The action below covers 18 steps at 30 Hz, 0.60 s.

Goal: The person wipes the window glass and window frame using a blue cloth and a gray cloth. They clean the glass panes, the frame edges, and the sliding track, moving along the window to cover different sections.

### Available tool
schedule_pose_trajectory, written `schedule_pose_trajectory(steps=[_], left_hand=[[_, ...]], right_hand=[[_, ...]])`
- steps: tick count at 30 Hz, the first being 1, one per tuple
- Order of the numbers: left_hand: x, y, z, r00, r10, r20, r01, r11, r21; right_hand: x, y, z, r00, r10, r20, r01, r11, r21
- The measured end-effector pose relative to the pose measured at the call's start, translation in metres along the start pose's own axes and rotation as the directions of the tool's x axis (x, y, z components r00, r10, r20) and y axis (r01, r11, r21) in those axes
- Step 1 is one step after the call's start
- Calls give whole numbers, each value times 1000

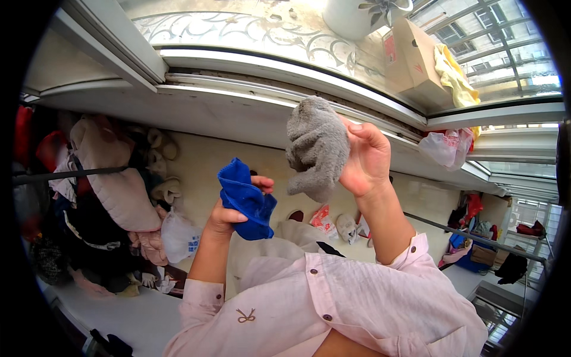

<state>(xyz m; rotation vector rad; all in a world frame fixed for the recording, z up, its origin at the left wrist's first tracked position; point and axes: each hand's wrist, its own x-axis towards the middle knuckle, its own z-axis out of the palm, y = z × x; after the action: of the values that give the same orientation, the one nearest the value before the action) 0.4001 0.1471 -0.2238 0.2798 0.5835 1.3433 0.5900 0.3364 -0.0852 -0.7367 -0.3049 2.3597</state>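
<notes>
My left hand [232, 209] grips a crumpled blue cloth [247, 201], its thumb on the near side and fingertips showing behind the fold. Higher and further right, my right hand [368, 156] holds a bunched grey fluffy cloth [317, 145] from its right side, with most fingers hidden behind the fabric. The two cloths are apart. The grey one hangs close in front of the white frame of a sliding window [267, 96], as seen from above.
Heaped clothes [120, 187] and a white plastic bag [178, 236] lie to the left. Shoes [347, 227] stand on the tiled floor [196, 165]. Beyond the glass is a cardboard box [412, 67] with a yellow cloth [453, 76]. A plastic bag [446, 147] hangs at the right.
</notes>
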Motion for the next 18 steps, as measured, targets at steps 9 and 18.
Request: schedule_pose_trajectory(steps=[9,18], left_hand=[[41,7,52,931,283,231,-362,791,494],[26,5,55,995,-95,-42,75,937,-341]], right_hand=[[-21,5,16,994,88,73,-26,794,-608],[8,-2,-24,807,-425,410,241,-397,-886]])
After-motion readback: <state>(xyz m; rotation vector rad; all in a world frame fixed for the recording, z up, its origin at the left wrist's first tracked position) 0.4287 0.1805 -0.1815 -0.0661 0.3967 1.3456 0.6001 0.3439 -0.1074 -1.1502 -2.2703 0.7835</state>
